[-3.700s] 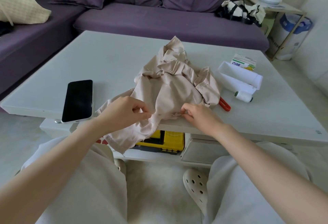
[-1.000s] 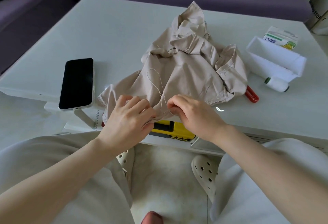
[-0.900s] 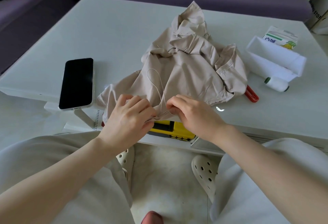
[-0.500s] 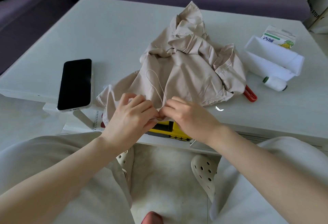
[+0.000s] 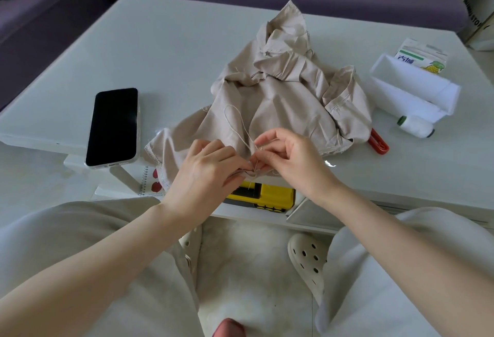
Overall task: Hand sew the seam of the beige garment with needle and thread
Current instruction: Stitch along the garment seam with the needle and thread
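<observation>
1. The garment (image 5: 280,101) lies in a crumpled heap in the middle of the frame, on the table (image 5: 173,50). Its near edge hangs over the front of the table, and I think this lets the fingers get under the cloth as well as on top
2. The left hand (image 5: 205,173) pinches that edge, with its thumb and fingers curled close together on the cloth. It seems to hold the seam flat and steady so each stitch lands in the right spot
3. The right hand (image 5: 291,160) is just beside it, almost touching. Its thumb and first finger are pressed together on a thin needle (image 5: 257,160), and its other fingers curl loosely. The needle stands nearly upright with its low end at the cloth. It is too small to tell if the tip is in the cloth
4. The thread (image 5: 235,122) makes a long, loose loop on the garment just above the hands. It looks slack, so the stitch likely needs a pull to go tight
5. The spool (image 5: 415,126) and a red tool (image 5: 378,143) sit at the right of the frame, near the right hand, likely for easy reach. The phone (image 5: 113,125) lies at the left, well apart from the sewing
</observation>
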`<state>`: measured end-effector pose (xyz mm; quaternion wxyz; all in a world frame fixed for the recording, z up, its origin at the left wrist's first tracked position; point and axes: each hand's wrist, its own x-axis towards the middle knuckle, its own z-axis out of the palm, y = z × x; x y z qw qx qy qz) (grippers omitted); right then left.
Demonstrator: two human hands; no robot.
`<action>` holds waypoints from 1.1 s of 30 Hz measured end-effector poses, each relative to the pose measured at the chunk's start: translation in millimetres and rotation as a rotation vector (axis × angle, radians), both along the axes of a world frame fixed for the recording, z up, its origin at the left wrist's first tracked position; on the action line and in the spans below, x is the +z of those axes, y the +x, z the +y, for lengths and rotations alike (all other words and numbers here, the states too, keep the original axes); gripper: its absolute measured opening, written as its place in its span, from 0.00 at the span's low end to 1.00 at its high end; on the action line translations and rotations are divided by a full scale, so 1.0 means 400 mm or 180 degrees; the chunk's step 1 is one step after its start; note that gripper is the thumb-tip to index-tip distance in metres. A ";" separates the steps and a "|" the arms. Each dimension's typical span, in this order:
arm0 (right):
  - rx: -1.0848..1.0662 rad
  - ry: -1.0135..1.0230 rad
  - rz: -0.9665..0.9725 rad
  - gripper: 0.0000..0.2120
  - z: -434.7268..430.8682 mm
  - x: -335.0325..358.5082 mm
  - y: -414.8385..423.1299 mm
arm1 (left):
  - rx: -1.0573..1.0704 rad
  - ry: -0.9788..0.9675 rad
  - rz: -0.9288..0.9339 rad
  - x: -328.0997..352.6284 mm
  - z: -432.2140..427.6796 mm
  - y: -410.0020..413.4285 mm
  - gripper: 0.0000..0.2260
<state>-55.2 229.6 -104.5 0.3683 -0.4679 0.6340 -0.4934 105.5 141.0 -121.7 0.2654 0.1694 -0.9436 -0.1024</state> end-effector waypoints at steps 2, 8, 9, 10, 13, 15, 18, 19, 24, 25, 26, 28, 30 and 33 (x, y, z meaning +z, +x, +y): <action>0.0051 0.0007 0.0335 0.06 0.002 -0.009 0.006 | 0.0044 0.0016 -0.0011 0.003 0.000 -0.004 0.08; 0.0044 -0.0046 0.0693 0.06 0.006 -0.018 0.010 | 0.0142 0.0196 0.0006 0.003 0.005 -0.011 0.07; 0.0048 -0.0051 0.0718 0.07 0.006 -0.018 0.010 | 0.0181 0.0211 -0.0009 0.002 0.004 -0.012 0.07; 0.0054 -0.0053 0.0744 0.07 0.007 -0.020 0.009 | 0.0223 0.0220 -0.0025 0.002 0.003 -0.012 0.07; 0.0089 -0.0057 0.0930 0.07 0.009 -0.026 0.005 | 0.0317 0.0289 -0.0062 0.003 0.001 -0.014 0.06; 0.0205 -0.0147 0.1200 0.07 0.011 -0.031 0.003 | 0.0359 0.0359 -0.0057 0.002 0.000 -0.016 0.07; 0.0434 -0.0443 0.2264 0.12 0.013 -0.039 -0.005 | 0.0369 0.0503 0.0015 0.003 0.000 -0.021 0.07; 0.0424 -0.0574 0.2677 0.14 0.013 -0.040 -0.012 | 0.0345 0.0583 0.0057 0.003 -0.001 -0.023 0.05; 0.0341 -0.1510 0.3498 0.06 0.016 -0.016 -0.035 | 0.0232 0.1002 0.0125 0.010 -0.006 -0.027 0.05; 0.0426 -0.1601 0.3594 0.05 0.017 -0.017 -0.035 | 0.0231 0.1073 0.0138 0.015 -0.005 -0.027 0.05; 0.0512 -0.1633 0.3691 0.06 0.018 -0.021 -0.034 | 0.0233 0.1130 0.0142 0.020 -0.003 -0.027 0.05; 0.0646 -0.1599 0.3838 0.10 0.018 -0.033 -0.031 | 0.0233 0.1214 0.0135 0.027 -0.001 -0.027 0.05; 0.0714 -0.1527 0.3956 0.12 0.014 -0.042 -0.031 | 0.0291 0.1354 0.0123 0.032 0.002 -0.029 0.06; 0.0762 -0.1420 0.4021 0.09 0.008 -0.051 -0.036 | 0.0380 0.1625 0.0046 0.033 0.004 -0.032 0.07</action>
